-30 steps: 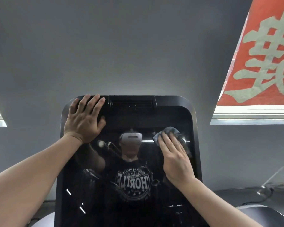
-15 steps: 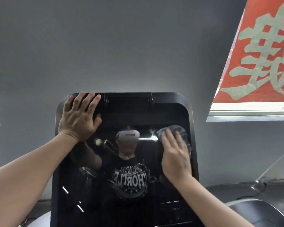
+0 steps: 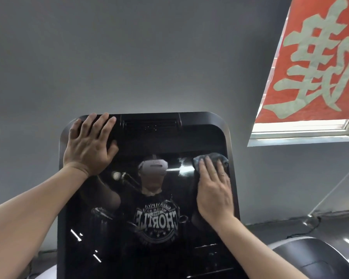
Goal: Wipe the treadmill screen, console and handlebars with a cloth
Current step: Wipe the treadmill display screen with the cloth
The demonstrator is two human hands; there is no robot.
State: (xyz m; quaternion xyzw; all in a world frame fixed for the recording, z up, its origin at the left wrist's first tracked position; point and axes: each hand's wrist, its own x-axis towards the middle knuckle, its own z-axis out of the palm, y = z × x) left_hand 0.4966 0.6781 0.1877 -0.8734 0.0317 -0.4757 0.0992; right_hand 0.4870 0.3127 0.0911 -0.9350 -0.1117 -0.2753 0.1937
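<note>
Hands (image 3: 213, 190), apparently flat, on screen (image 3: 149, 198).

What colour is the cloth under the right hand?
Grey-blue cloth, seen in the head view.

Bare forearms, no sleeves; black printed T-shirt reflected.

One wide-angle camera, worn on the person's head, gives the only view. It faces forward and tilts upward, close to the treadmill screen (image 3: 149, 198), which fills the lower middle. Both forearms enter from the bottom corners, reaching away from the lens. The grey wall (image 3: 149, 57) fills the upper half, with a red banner (image 3: 314, 67) at top right. The glossy screen reflects the headset.
</note>
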